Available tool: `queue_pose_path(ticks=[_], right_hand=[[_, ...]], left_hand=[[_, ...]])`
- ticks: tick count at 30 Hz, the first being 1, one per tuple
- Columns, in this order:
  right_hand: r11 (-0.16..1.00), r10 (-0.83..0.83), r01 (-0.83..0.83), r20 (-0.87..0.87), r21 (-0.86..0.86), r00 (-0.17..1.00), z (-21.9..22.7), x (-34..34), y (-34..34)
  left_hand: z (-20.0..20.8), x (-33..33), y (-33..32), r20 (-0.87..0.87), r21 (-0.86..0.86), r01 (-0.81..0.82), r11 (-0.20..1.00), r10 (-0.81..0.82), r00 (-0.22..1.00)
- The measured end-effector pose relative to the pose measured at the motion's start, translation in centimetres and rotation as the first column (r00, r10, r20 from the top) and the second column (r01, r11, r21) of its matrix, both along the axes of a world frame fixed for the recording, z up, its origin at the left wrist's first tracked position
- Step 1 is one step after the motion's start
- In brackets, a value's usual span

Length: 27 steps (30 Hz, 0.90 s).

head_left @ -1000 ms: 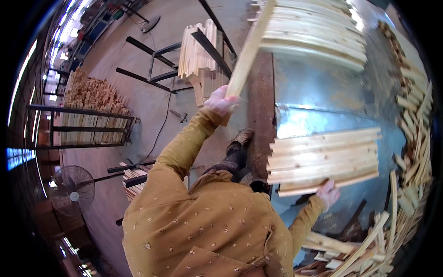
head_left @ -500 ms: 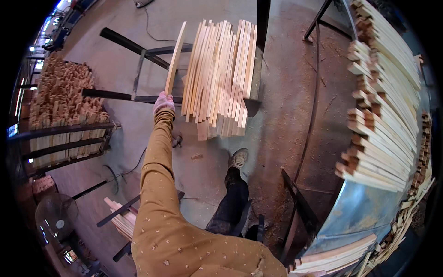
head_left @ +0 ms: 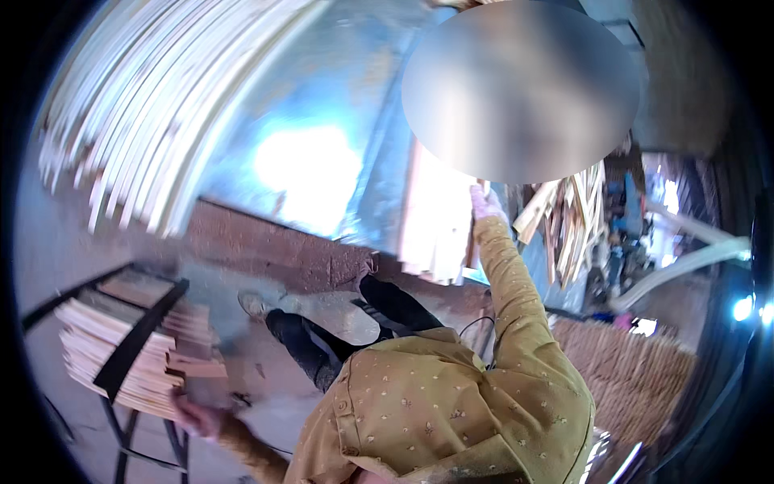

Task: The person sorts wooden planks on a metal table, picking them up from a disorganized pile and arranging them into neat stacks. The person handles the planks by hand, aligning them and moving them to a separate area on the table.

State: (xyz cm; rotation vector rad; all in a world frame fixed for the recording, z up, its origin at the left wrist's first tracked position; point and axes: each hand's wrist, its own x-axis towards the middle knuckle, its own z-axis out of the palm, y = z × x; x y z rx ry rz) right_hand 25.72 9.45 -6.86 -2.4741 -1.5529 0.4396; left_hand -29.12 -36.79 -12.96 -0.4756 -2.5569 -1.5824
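My right hand, in a pinkish glove, reaches to the right edge of a small row of pale wooden strips on the metal table. Its fingers close on a wooden strip at that edge; most of that strip is lost in glare and a blurred patch. Low on the left, my left hand is smeared by motion. It hangs beside the ends of a stack of wooden strips on a dark metal stand, and no strip shows in it.
The shiny metal table carries a large row of long strips on its left. Loose offcuts lie beyond my right hand. A dense wood pile stands at right. A dark bar crosses the stand.
I have turned to the right, from the stand toward the metal table. My left hand has let go of the strip it held upright. My right hand has come into view at the table's strips.
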Motion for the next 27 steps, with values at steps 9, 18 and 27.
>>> queue_pose_path(ticks=[9, 18, 27], right_hand=[[0.958, -0.284, 0.061, -0.910, -0.279, 0.301, 0.0, 1.8, 0.5], [0.965, 0.177, -0.262, -0.654, -0.034, 0.736, 3.5, 3.1, 0.0], [0.474, 0.867, -0.867, 0.088, 0.155, 0.490, 7.7, 7.5, 10.0]], left_hand=[[10.5, 32.1, 37.3, 0.228, -0.319, 0.794, 0.517, -0.772, 0.594], [12.4, 35.5, 39.4, 0.355, -0.692, 0.629, 0.354, -0.591, 0.724], [13.3, 30.6, 50.2, 0.303, -0.653, 0.727, 0.209, -0.808, 0.505]])
